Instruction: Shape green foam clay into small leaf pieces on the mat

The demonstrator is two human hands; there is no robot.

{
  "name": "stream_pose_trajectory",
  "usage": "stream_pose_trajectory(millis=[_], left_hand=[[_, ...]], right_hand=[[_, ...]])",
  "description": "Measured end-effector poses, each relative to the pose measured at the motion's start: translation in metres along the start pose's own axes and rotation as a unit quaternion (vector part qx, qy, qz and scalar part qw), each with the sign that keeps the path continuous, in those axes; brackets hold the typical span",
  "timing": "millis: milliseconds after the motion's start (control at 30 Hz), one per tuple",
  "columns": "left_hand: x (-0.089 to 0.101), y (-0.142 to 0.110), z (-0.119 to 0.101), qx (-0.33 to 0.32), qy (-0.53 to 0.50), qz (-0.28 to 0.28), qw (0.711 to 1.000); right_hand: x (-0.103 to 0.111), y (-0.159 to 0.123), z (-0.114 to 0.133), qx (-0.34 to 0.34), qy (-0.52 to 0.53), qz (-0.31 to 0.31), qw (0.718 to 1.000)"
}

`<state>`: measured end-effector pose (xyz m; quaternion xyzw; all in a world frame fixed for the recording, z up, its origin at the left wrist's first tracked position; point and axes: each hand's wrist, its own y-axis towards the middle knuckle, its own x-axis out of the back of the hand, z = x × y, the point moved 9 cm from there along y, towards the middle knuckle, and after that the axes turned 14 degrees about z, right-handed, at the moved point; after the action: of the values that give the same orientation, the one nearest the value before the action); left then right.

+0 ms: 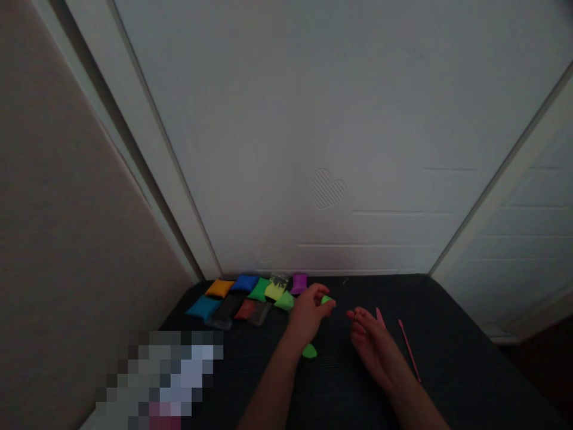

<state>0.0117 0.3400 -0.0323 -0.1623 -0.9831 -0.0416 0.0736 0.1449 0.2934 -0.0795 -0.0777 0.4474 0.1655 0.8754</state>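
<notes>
Nearest, below the left hand [308, 307] and just beside its forearm, a green lump [309, 351] lies on the table [333, 388]. The right hand [376, 346] is raised to the right of the lump, its fingers curled and the tips drawn close; whether they grip anything I cannot tell. Just right of that hand a thin pink tool [409, 351] lies at a slant, and a pink blade [380, 316] shows partly behind its fingers. The left hand pinches a green piece [327, 300] between thumb and fingers, with a gap of tabletop between the two hands. Close left of that grip is a light green packet [283, 301]; beyond it, further left, red [246, 309], black [227, 307], teal [203, 308], green [259, 289], yellow [276, 288], blue [245, 282] and orange [219, 288] packets crowd together toward the left edge. A purple packet [299, 283] lies behind the left hand, near the far edge, where a white panel [380, 149] rises. The widest open room runs right of the thin pink tool to the sloping right edge.
</notes>
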Motion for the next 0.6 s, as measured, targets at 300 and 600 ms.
stream_pose_trajectory(millis=[300, 600], left_hand=[[-0.012, 0.006, 0.033, 0.050, 0.000, 0.042, 0.998], [-0.017, 0.007, 0.038, 0.059, 0.046, 0.044, 0.996]], right_hand=[[0.007, 0.003, -0.001, 0.001, 0.043, 0.006, 0.999], [0.001, 0.003, -0.008, -0.028, 0.068, 0.039, 0.997]])
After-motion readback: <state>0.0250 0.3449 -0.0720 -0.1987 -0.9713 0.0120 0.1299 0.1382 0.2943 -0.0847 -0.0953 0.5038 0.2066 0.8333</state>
